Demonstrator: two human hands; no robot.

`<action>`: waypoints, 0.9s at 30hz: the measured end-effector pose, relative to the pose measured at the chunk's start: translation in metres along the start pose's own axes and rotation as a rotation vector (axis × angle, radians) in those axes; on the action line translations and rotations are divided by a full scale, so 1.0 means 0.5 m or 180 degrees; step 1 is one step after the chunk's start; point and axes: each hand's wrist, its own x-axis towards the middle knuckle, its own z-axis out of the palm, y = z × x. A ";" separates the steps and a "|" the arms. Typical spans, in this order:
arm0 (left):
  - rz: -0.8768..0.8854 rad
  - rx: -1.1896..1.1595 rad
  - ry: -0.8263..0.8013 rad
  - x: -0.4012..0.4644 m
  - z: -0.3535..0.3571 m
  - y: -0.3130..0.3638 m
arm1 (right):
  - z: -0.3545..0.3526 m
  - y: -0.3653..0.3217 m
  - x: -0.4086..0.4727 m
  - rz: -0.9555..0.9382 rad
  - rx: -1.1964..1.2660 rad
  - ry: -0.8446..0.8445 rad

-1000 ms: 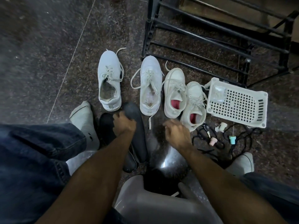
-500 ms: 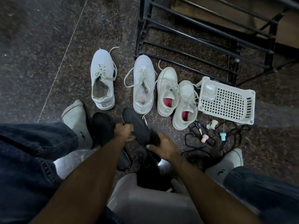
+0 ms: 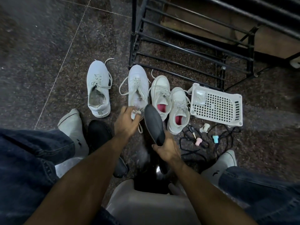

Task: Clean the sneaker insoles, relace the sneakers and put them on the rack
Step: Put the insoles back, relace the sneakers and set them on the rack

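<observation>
Floor: four sneakers, basket, rack.

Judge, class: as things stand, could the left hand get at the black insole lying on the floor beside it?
Probably yes. The left hand hangs just right of that floor insole, with nothing between them, but it already pinches a small white thing, which it might have to drop first.

left hand: curled, pinching | right hand: curled, gripping | forearms extended
</observation>
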 end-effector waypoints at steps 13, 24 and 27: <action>0.0534 0.1446 -0.2003 -0.039 -0.017 -0.002 | -0.061 0.011 0.036 0.0183 0.0651 0.0191; -0.0438 0.1123 -0.0494 -0.083 -0.019 -0.036 | 0.025 -0.078 0.012 0.0047 0.0647 0.0110; -0.0650 0.1030 -0.0674 -0.077 -0.016 -0.029 | 0.032 -0.126 0.027 -0.0149 0.0226 0.0266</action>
